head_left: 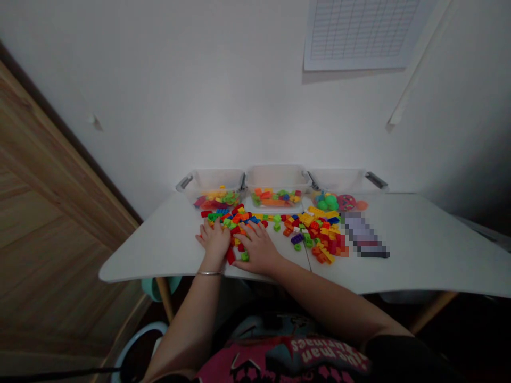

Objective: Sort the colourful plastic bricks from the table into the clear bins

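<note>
- Both hands work in the loose pile of multicoloured plastic toy bricks (240, 217) on the white worktop (159, 239); handling it well probably means palms low, fingers fanned and light, even pressure, so bricks slide rather than flip.
- The left hand (215, 240) lies over the pile's left end, fingers spread; whether a brick sits beneath its palm I cannot tell.
- The right hand (257, 247) rests just beside it, fingers wide, thumb apart, near a red oblong brick (230, 257) and a small bright-green brick (245, 256); these lie towards the front edge and could drop off if pushed forward.
- The bricks look glossy and studded, mostly red, orange, yellow, green and blue, tumbled at all angles.
- They spread rightwards past a dark-purple studded brick (297, 238), in front of three clear plastic boxes (278, 174).
</note>
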`<state>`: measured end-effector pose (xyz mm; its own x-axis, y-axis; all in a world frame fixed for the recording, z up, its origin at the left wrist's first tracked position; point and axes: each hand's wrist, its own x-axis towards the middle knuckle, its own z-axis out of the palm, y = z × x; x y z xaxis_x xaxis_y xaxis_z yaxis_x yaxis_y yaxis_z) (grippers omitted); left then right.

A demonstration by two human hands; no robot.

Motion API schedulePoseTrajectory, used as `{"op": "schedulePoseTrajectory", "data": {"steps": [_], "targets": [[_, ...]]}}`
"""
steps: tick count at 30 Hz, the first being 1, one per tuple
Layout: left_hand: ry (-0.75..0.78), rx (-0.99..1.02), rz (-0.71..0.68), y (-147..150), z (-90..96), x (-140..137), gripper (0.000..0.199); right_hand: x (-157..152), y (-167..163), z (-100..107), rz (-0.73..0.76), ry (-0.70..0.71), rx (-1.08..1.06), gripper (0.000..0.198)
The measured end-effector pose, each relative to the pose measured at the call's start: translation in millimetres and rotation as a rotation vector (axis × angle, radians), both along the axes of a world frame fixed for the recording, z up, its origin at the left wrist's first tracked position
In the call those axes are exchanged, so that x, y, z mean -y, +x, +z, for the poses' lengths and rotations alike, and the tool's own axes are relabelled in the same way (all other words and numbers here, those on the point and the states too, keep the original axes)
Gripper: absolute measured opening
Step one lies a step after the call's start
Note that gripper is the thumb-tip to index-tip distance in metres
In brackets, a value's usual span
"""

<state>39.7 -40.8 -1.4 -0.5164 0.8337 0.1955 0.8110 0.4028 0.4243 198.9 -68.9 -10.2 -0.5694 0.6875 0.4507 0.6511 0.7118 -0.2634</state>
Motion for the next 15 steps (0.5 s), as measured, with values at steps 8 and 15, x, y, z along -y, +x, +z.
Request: {"op": "schedulePoseTrajectory", "data": {"steps": [8, 15], "targets": [[0.085, 0.095, 0.024, 24.4, 0.0, -1.7, 0.055, -13.0, 4.8, -8.2, -0.057, -0.029, -0.025, 0.067], [0.134, 0.265, 0.034, 41.6, 0.6, -6.0, 0.057, -19.6, 30.2, -5.7, -0.122, -0.045, 0.015, 0.063]]}}
